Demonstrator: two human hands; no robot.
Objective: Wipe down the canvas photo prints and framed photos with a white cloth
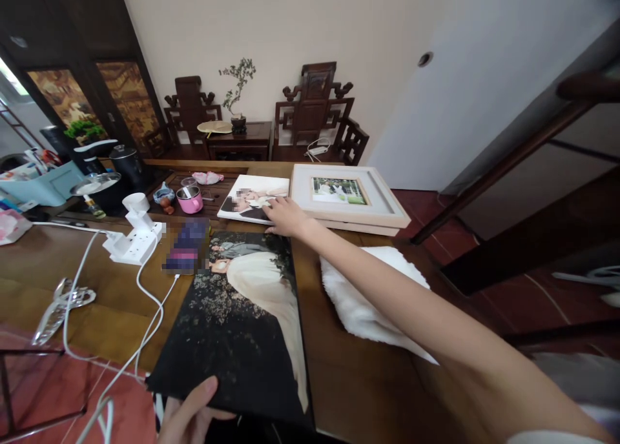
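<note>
A large wedding photo album (203, 341) with a dark cover, showing a white gown and a suited figure, extends over the table's front edge. My left hand (191, 415) holds its near left corner, thumb on top and fingers underneath. Farther back lies a smaller white photo album (249, 184) with a couple on it. My right hand (285, 217) reaches across to its near right corner, fingers spread and resting on the cover. Right beside it is a pale framed wedding photo (382, 199), lying flat. Under my right forearm is a crumpled white cloth (356, 295), partly hidden.
A phone (186, 247) on a charging cable touches the album's left side. Left of it are a white power strip (133, 242), loose cables and a silver hair claw (62, 308). A pink cup (190, 200) and a black kettle (126, 165) stand behind. Wooden chairs (312, 115) line the wall.
</note>
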